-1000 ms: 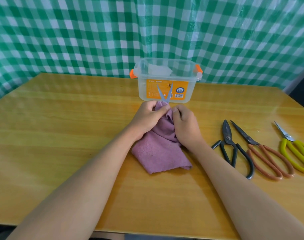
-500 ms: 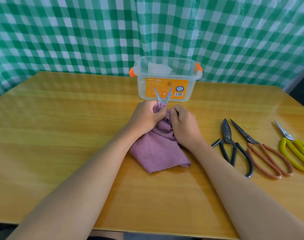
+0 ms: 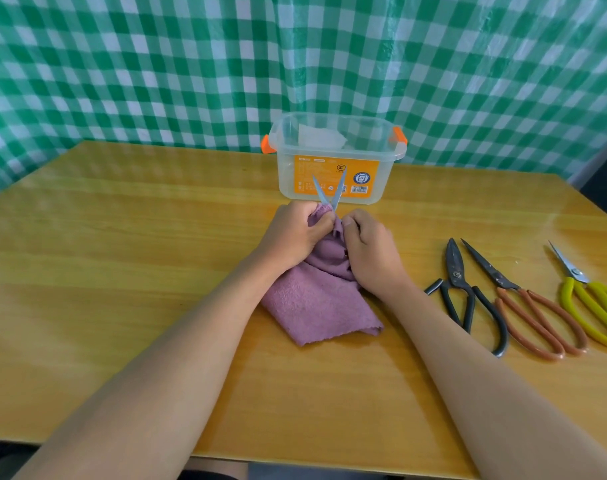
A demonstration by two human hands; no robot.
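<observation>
Head view, frame ctr.
- L hand (image 3: 296, 233): fingers curled, bunched top of purple cloth (image 3: 319, 306) gripped.
- R hand (image 3: 371, 252): curled, same cloth pinched just beside.
- Small scissors (image 3: 329, 192): blades splayed in a V above both hands, handles hidden in cloth.
- Clear box (image 3: 385, 181), upper ctr: white wad (image 3: 321, 136) seen inside.
- Three more scissors (image 3: 499, 277) laid at frame right.

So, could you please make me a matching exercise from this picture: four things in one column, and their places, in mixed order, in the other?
Things:
1 purple cloth
2 clear box
3 black scissors
4 yellow-handled scissors

Places:
a farthest right on the table
b gripped by the left hand and the right hand
c at the back, in front of the checked curtain
d just right of the right forearm

Pairs: 1-b, 2-c, 3-d, 4-a
</observation>
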